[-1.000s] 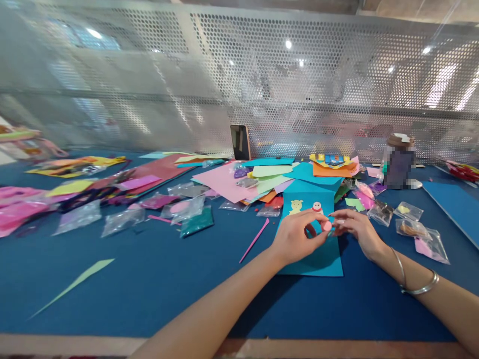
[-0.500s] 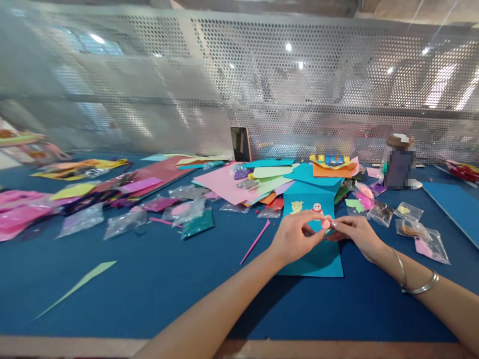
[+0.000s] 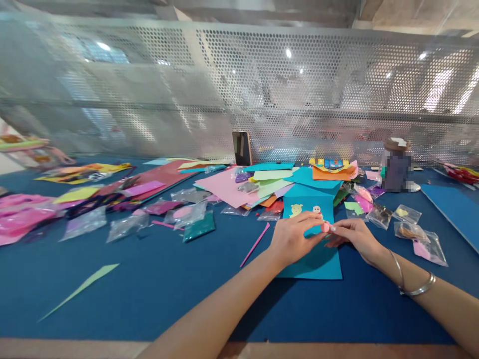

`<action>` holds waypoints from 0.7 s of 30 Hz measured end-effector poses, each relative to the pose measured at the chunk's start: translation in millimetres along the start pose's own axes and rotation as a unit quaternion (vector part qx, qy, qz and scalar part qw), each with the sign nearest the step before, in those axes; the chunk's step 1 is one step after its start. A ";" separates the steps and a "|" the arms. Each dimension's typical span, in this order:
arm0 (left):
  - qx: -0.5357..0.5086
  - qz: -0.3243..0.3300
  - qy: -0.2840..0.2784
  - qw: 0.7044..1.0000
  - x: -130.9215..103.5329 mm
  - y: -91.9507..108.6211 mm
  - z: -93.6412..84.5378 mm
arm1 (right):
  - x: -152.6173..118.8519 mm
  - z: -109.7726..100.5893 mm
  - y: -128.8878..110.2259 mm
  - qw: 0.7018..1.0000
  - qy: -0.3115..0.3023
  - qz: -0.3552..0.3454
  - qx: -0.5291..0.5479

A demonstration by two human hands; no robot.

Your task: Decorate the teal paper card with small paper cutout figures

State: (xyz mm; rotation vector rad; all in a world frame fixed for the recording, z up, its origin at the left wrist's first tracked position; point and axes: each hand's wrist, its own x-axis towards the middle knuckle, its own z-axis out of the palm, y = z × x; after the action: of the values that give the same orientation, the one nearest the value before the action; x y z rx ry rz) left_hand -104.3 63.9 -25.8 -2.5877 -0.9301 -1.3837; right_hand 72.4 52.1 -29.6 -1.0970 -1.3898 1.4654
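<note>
Between my two hands is a small pink piece [image 3: 325, 228], about fingertip size; whether it is paper, foam or clay I cannot tell. My left hand [image 3: 297, 237] pinches it from the left with thumb and forefinger. From the right, the fingertips of my right hand [image 3: 351, 233] are closed on its edge. Both hands hover over a blue sheet of paper [image 3: 310, 269]. On that sheet sit a pale yellow animal-head figure [image 3: 296, 210] and a small white-and-red figure [image 3: 317, 210], the latter partly covered by my left fingers.
Coloured paper sheets [image 3: 220, 185] lie piled behind the blue sheet. A phone [image 3: 241, 148] leans upright against the perforated metal screen [image 3: 262, 89]. Small plastic bags [image 3: 407, 214] lie at right, near a blurred cup [image 3: 396, 167]. A pink strip [image 3: 255, 245] and a green paper sliver [image 3: 80, 289] are at left.
The pink piece has turned between my fingertips and now shows less of its flat round face. My hands stay in nearly the same place; the view has shifted slightly.
</note>
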 end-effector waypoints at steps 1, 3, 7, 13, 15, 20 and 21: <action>0.001 0.000 0.000 1.000 -0.2 -0.5 0.5 | 0.4 0.1 0.7 1.000 0.003 -0.002 0.000; 0.003 -0.003 -0.006 1.000 -0.9 -1.4 2.0 | 1.2 0.1 2.5 1.000 0.007 -0.006 0.002; 0.006 -0.015 -0.023 1.000 -2.5 -2.1 4.2 | 1.7 0.6 3.0 1.000 0.009 -0.005 0.004; 0.020 -0.004 -0.008 1.000 -1.6 -2.1 3.4 | -0.1 3.7 -1.8 1.000 0.005 0.009 0.005; 0.024 0.009 -0.003 1.000 -0.8 -2.2 2.9 | -0.4 3.9 -1.9 1.000 0.006 0.009 0.003; 0.027 0.011 0.000 1.000 -0.9 -3.1 3.6 | -0.5 4.4 -2.8 1.000 0.011 0.010 -0.001; 0.025 0.006 -0.004 1.000 -1.3 -3.3 3.8 | -0.5 4.8 -3.5 1.000 0.012 0.014 0.001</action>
State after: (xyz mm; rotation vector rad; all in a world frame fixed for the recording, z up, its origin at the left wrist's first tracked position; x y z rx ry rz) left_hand -103.9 67.2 -29.8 -2.5596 -0.9360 -1.3322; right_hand 67.9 50.4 -26.0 -1.1337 -1.3610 1.4698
